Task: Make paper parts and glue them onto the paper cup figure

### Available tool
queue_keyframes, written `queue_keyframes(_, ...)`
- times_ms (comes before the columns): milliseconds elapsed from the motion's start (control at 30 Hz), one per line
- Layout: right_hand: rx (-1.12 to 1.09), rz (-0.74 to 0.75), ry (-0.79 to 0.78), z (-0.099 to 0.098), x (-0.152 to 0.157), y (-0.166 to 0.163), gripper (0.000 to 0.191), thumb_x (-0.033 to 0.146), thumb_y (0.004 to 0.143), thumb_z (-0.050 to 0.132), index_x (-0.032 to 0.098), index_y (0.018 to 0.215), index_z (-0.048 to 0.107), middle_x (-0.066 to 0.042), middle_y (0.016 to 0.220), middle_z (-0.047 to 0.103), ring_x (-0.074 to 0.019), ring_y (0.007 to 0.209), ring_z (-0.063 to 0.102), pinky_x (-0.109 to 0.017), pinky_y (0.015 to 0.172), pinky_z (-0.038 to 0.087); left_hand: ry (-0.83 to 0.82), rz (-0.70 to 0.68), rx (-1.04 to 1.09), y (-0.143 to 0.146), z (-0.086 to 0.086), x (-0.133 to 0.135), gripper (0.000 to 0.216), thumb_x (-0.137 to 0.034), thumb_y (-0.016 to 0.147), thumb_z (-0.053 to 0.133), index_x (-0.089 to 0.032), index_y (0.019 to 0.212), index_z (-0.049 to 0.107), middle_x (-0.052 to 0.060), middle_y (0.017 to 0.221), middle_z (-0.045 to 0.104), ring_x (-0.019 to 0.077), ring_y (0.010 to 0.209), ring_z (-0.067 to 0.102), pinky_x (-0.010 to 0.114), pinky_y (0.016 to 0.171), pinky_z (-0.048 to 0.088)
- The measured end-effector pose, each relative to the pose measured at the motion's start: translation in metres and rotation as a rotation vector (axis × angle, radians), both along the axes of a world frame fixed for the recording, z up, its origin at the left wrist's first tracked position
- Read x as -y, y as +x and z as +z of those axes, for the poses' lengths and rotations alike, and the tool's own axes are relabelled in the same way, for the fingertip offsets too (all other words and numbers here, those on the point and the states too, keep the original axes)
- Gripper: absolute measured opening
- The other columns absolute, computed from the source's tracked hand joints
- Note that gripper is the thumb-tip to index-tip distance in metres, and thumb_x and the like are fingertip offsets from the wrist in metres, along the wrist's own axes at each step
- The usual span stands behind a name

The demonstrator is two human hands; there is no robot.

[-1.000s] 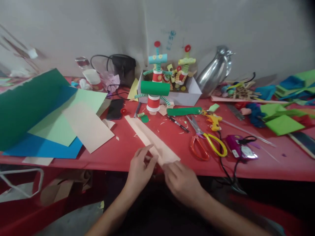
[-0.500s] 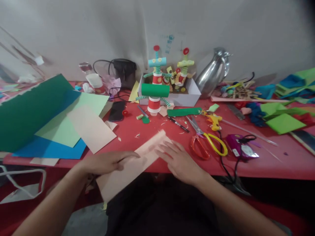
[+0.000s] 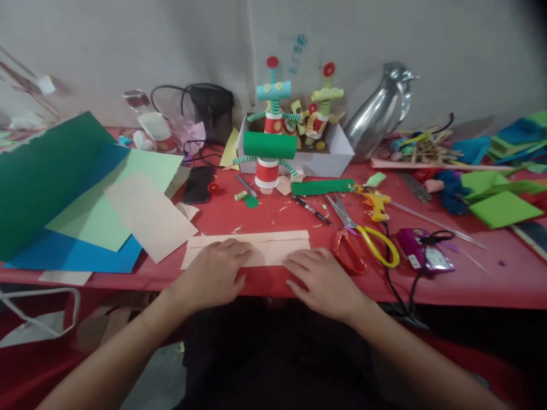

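A pale peach sheet of paper (image 3: pixel 267 251) lies flat near the table's front edge, with a narrow fold along its far long side. My left hand (image 3: pixel 217 274) rests palm down on its left half, fingers lightly bent and holding nothing. At the sheet's right end, the fingertips of my right hand (image 3: pixel 322 280) touch the paper, spread out. Just right of that hand lie scissors (image 3: pixel 348 261) with one red and one yellow handle. Beyond the sheet stands a paper-cup figure (image 3: pixel 267 172) with a green paper roll (image 3: pixel 269 146) in front.
Coloured sheets (image 3: pixel 102 213) are piled at the left beside a phone (image 3: pixel 199 184). A black pen (image 3: pixel 311 209), a yellow glue gun (image 3: pixel 376 204) and a purple device with a cord (image 3: pixel 421 250) lie on the right. Behind are a white box (image 3: pixel 329 165) and a metal jug (image 3: pixel 378 114).
The peach sheet has gone from slanting over the table edge to lying level on the tabletop. My left hand has moved right onto it; my right hand has come slightly nearer the edge.
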State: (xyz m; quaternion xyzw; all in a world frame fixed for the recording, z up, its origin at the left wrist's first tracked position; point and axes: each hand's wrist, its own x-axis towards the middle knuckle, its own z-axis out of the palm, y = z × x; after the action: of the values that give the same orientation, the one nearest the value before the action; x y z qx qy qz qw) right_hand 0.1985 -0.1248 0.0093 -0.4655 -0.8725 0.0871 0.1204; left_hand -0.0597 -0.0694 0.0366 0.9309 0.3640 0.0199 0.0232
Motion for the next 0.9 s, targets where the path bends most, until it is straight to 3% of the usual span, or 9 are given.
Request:
queue_keyframes(67, 0.013, -0.035, 0.04, 0.002, -0.001, 0.001, 0.036, 0.025, 0.092, 0.053, 0.02, 0.126, 0.062, -0.013, 0.129, 0.064, -0.0285, 0.117, 0.057, -0.048, 0.097, 0.043, 0.016, 0.029, 0.038, 0.001, -0.004, 0.011, 0.045, -0.021, 0.081, 0.055, -0.016, 0.125, 0.061, 0.01, 0.129, 0.064, 0.0274, 0.119, 0.058, 0.041, 0.102, 0.047)
queue_keyframes(167, 0.02, -0.08, 0.108, 0.004, -0.009, 0.004, 0.053, 0.02, 0.081, 0.06, 0.023, 0.134, 0.057, -0.013, 0.147, 0.048, -0.0347, 0.135, 0.041, -0.054, 0.107, 0.036, 0.044, 0.024, 0.054, 0.0, -0.01, 0.011, 0.042, -0.016, 0.08, 0.054, -0.015, 0.121, 0.063, 0.01, 0.126, 0.066, 0.0273, 0.117, 0.059, 0.042, 0.102, 0.047)
queue_keyframes(267, 0.023, -0.02, 0.066, 0.001, -0.02, 0.007, 0.061, 0.018, 0.077, 0.058, 0.021, 0.138, 0.054, -0.011, 0.15, 0.045, -0.0306, 0.14, 0.037, -0.053, 0.116, 0.029, 0.076, -0.014, 0.06, -0.002, -0.015, 0.006, 0.039, -0.012, 0.082, 0.051, -0.016, 0.118, 0.065, 0.009, 0.121, 0.068, 0.0264, 0.114, 0.061, 0.043, 0.102, 0.047)
queue_keyframes(467, 0.029, 0.044, 0.073, -0.007, -0.026, 0.014, 0.051, 0.019, 0.084, 0.052, 0.015, 0.135, 0.055, -0.014, 0.145, 0.051, -0.028, 0.136, 0.045, -0.047, 0.115, 0.036, 0.093, -0.038, 0.12, -0.005, -0.015, 0.004, 0.04, -0.024, 0.081, 0.059, -0.015, 0.12, 0.064, 0.013, 0.139, 0.057, 0.0315, 0.131, 0.049, 0.048, 0.112, 0.04)
queue_keyframes(600, 0.026, 0.124, 0.119, -0.003, -0.029, 0.016, 0.036, 0.017, 0.087, 0.053, 0.016, 0.121, 0.064, -0.013, 0.131, 0.063, -0.0265, 0.127, 0.055, -0.046, 0.111, 0.042, 0.129, -0.087, 0.05, -0.005, -0.016, -0.001, 0.034, -0.018, 0.086, 0.053, -0.013, 0.118, 0.065, 0.013, 0.119, 0.069, 0.0264, 0.114, 0.063, 0.04, 0.1, 0.051)
queue_keyframes(733, 0.061, 0.149, 0.136, 0.0, -0.032, 0.017, 0.026, 0.016, 0.087, 0.056, 0.016, 0.11, 0.068, -0.013, 0.12, 0.068, -0.0257, 0.118, 0.061, -0.042, 0.107, 0.046, 0.208, -0.18, -0.026, -0.004, -0.017, -0.007, 0.027, -0.011, 0.089, 0.047, -0.012, 0.106, 0.067, 0.014, 0.111, 0.071, 0.0258, 0.104, 0.067, 0.039, 0.092, 0.054)
queue_keyframes(900, 0.119, 0.125, 0.163, -0.002, -0.032, 0.018, 0.021, 0.015, 0.089, 0.051, 0.016, 0.1, 0.069, -0.012, 0.111, 0.071, -0.0241, 0.107, 0.066, -0.036, 0.091, 0.054, 0.151, -0.075, -0.025, -0.001, -0.014, -0.007, 0.023, -0.02, 0.087, 0.052, -0.013, 0.104, 0.064, 0.013, 0.106, 0.07, 0.0261, 0.092, 0.068, 0.04, 0.08, 0.056)
